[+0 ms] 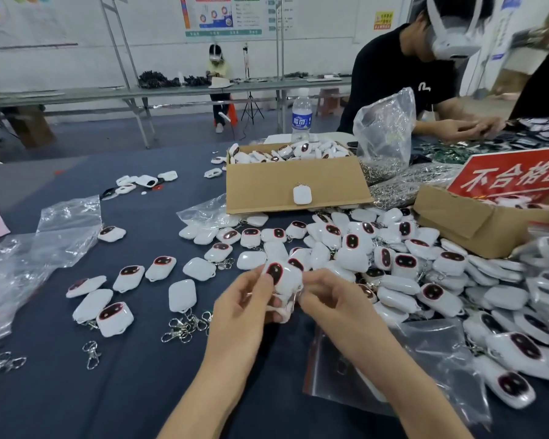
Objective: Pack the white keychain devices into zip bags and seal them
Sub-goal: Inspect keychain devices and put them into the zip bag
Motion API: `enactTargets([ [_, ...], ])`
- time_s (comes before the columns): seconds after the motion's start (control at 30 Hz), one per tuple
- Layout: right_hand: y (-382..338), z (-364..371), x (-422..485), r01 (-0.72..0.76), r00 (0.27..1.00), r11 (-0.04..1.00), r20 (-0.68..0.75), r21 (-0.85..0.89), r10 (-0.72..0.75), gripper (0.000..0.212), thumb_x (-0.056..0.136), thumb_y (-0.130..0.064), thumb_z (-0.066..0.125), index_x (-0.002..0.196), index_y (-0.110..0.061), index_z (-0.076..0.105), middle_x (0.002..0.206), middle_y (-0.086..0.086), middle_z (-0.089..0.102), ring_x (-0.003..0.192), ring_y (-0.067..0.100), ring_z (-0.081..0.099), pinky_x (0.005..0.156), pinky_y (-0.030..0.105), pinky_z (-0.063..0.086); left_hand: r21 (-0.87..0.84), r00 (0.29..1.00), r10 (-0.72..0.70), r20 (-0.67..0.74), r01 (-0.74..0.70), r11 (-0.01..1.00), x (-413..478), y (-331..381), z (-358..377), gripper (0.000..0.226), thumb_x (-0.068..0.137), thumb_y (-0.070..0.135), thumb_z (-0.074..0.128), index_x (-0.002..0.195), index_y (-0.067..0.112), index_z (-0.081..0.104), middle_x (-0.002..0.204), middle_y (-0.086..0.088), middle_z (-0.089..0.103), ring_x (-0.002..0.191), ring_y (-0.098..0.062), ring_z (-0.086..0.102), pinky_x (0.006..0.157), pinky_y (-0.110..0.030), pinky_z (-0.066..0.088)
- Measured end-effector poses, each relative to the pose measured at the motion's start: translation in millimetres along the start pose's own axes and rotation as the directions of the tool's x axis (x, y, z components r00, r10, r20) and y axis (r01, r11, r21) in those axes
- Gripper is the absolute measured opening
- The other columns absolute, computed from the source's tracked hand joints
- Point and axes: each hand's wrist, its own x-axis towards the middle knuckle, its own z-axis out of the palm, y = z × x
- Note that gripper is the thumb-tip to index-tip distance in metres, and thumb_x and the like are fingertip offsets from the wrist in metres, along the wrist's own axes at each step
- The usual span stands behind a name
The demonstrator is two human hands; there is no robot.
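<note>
Above the dark table, my left hand (246, 304) and my right hand (328, 299) together hold one white keychain device (281, 275) with a dark red-rimmed face, inside a small clear zip bag (287, 307). Both hands pinch the bag's sides, left fingers on the left edge and right fingers on the right. Several loose white devices (355, 248) lie scattered behind and left of my hands. Bagged devices (517, 350) pile at the right. A stack of clear zip bags (425, 353) lies under my right forearm.
An open cardboard box (295, 185) full of devices stands behind the pile. A second box (476, 220) with a red sign sits at right. Loose metal clasps (184, 327), large plastic bags (45, 248), a water bottle (301, 117) and a person working opposite (409, 74) surround the area.
</note>
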Motion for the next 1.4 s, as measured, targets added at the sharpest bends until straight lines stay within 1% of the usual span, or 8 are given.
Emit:
enactTargets([
  [0.1,2.8,3.2,0.0,-0.025,1.000,0.989,-0.001,-0.147,0.025,0.030,0.096,-0.010,0.053,0.104,-0.032,0.072,0.096,-0.016,0.076,0.093,0.008,0.070,0.089,0.029,0.055,0.041,0.999,0.053,0.006,-0.054,0.998,2.1,3.2,-7.0,0.013,0.097,0.030,0.065,0.099,0.032,0.078,0.081,0.004,0.074,0.071,-0.009,0.067,0.068,-0.029,0.054],
  [0.17,2.5,5.3,-0.7,-0.001,0.999,0.985,-0.052,-0.174,-0.008,0.032,0.099,-0.016,0.051,0.109,-0.039,0.070,0.099,-0.019,0.075,0.091,0.011,0.070,0.090,0.036,0.057,0.128,0.994,0.091,0.053,-0.097,0.987,-0.8,4.4,-8.1,0.019,0.099,0.028,0.062,0.099,0.040,0.076,0.085,0.006,0.076,0.073,-0.004,0.068,0.065,-0.019,0.054],
  [0.3,1.1,10.5,-3.0,0.109,0.989,0.981,-0.078,-0.162,-0.123,0.016,0.098,-0.038,0.056,0.105,-0.046,0.068,0.096,-0.027,0.072,0.086,-0.003,0.067,0.073,0.012,0.049,0.264,0.981,0.150,0.125,-0.179,0.948,-6.8,2.7,-5.0,0.021,0.103,0.027,0.057,0.111,0.035,0.074,0.094,0.012,0.077,0.085,-0.002,0.070,0.070,-0.011,0.051],
  [0.4,1.0,14.6,1.1,0.109,0.989,0.988,-0.086,-0.112,-0.119,0.012,0.095,-0.033,0.065,0.093,-0.045,0.069,0.091,-0.026,0.072,0.084,-0.003,0.067,0.072,0.007,0.047,0.229,0.989,0.133,0.058,-0.143,0.963,-8.9,2.0,-6.4,0.017,0.101,0.031,0.058,0.108,0.034,0.074,0.088,0.012,0.076,0.075,-0.003,0.068,0.066,-0.012,0.051],
  [0.57,7.9,19.1,3.9,0.048,0.996,0.999,-0.078,0.019,-0.046,0.012,0.097,-0.028,0.065,0.102,-0.034,0.074,0.099,-0.014,0.076,0.088,0.008,0.072,0.092,0.038,0.057,0.311,0.991,0.120,0.064,-0.134,0.941,-9.7,-1.2,-7.8,0.021,0.103,0.033,0.054,0.099,0.030,0.075,0.071,0.015,0.068,0.063,0.001,0.059,0.059,-0.010,0.045],
  [0.83,5.5,18.6,2.7,0.034,0.999,0.992,0.005,0.119,-0.035,0.029,0.098,-0.020,0.064,0.094,-0.045,0.077,0.097,-0.013,0.077,0.091,-0.001,0.070,0.078,0.016,0.054,0.333,0.991,0.114,0.075,-0.132,0.934,-10.0,-2.7,-8.4,0.020,0.103,0.031,0.054,0.098,0.028,0.073,0.068,0.015,0.063,0.061,0.001,0.053,0.058,-0.010,0.042],
  [1.07,11.6,18.0,5.2,-0.026,0.998,0.984,-0.046,0.177,0.035,0.016,0.097,-0.026,0.065,0.096,-0.033,0.080,0.104,-0.008,0.077,0.091,0.011,0.073,0.091,0.032,0.058,0.340,0.989,0.123,0.082,-0.143,0.929,-9.6,-1.2,-8.5,0.019,0.103,0.030,0.055,0.101,0.030,0.074,0.069,0.022,0.065,0.061,0.007,0.055,0.059,-0.007,0.040],
  [1.4,5.8,16.2,3.4,-0.022,0.999,0.977,-0.042,0.210,0.032,0.016,0.097,-0.025,0.065,0.092,-0.025,0.081,0.095,-0.002,0.078,0.090,0.013,0.074,0.079,0.021,0.058,0.373,0.977,0.172,0.125,-0.206,0.905,-12.6,2.4,-9.5,0.021,0.100,0.037,0.055,0.103,0.029,0.074,0.081,0.019,0.072,0.073,0.006,0.062,0.067,-0.007,0.043],
])
